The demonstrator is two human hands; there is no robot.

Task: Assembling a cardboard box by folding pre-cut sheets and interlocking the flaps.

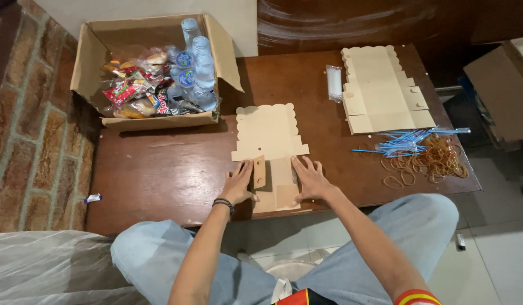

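Observation:
A flat tan cardboard box blank point(268, 131) with scalloped edges lies on the dark wooden table point(160, 175) in front of me. My left hand point(239, 183) presses on its near left side, lifting a small flap upright between thumb and fingers. On the blank's near right part rests my right hand point(310, 178), fingers spread flat. A dark band circles my left wrist.
An open cardboard carton point(92, 56) with water bottles and snack packets stands at the back left. A stack of flat box blanks point(380, 90) lies at the back right beside a clear plastic packet point(333, 83). Blue straws point(405, 144) and rubber bands point(436, 161) lie right.

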